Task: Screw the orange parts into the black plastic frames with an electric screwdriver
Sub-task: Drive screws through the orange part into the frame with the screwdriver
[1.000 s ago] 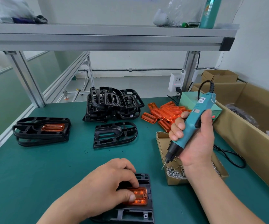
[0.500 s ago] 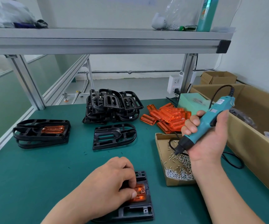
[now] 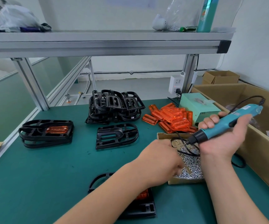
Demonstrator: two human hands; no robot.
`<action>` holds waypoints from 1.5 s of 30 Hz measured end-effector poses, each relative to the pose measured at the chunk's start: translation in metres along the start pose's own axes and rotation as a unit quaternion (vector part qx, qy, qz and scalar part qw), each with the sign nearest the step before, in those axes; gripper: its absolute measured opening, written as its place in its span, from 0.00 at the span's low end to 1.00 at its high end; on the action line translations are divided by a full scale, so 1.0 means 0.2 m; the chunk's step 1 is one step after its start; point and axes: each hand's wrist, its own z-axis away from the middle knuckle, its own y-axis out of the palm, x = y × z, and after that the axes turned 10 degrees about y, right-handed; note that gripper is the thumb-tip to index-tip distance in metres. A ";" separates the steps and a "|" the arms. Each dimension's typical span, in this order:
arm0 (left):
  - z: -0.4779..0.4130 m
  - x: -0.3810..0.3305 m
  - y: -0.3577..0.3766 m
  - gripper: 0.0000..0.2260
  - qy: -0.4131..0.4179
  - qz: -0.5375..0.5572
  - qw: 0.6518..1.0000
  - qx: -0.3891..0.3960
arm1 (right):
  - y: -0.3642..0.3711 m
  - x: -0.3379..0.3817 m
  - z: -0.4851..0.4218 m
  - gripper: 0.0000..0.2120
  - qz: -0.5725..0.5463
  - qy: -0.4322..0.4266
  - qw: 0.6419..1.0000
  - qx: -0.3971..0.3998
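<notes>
Bare left hand [image 3: 160, 160], bare right hand [image 3: 218, 139], forearms uncovered

White wall [image 3: 259, 46], aluminium shelf [image 3: 98, 36], green tabletop [image 3: 41, 175]

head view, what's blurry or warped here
In the head view the left hand over the shallow cardboard box of small silver screws is motion-smeared; the right hand gripping the teal electric screwdriver is slightly soft at its edge; the silver aluminium frame posts splay from the wide lens.
</notes>
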 end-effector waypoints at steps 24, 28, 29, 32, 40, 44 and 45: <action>-0.10 -0.01 0.05 0.05 -0.069 0.022 0.994 0.077 | -0.03 -0.03 -0.03 0.26 0.002 0.021 1.000 -0.019; -0.12 -0.02 0.04 0.03 -0.063 0.029 0.993 0.099 | -0.04 -0.03 -0.03 0.26 0.001 0.020 1.000 -0.021; -0.12 -0.03 0.04 0.04 -0.057 0.024 0.993 0.103 | -0.04 -0.03 -0.03 0.26 0.001 0.021 1.000 -0.022; -0.11 -0.03 0.05 0.06 -0.051 0.041 0.994 0.088 | -0.03 -0.03 -0.02 0.26 0.002 0.024 0.999 -0.024; -0.06 0.00 0.08 0.06 -0.076 0.175 0.981 0.018 | -0.01 -0.03 -0.01 0.26 0.003 0.023 1.000 -0.022; -0.03 0.02 0.06 0.06 -0.106 0.243 0.964 -0.025 | 0.00 -0.03 -0.01 0.26 -0.006 0.025 0.999 -0.022; -0.01 0.02 0.05 0.06 -0.122 0.279 0.952 -0.042 | 0.00 -0.03 0.00 0.26 -0.008 0.025 0.999 -0.021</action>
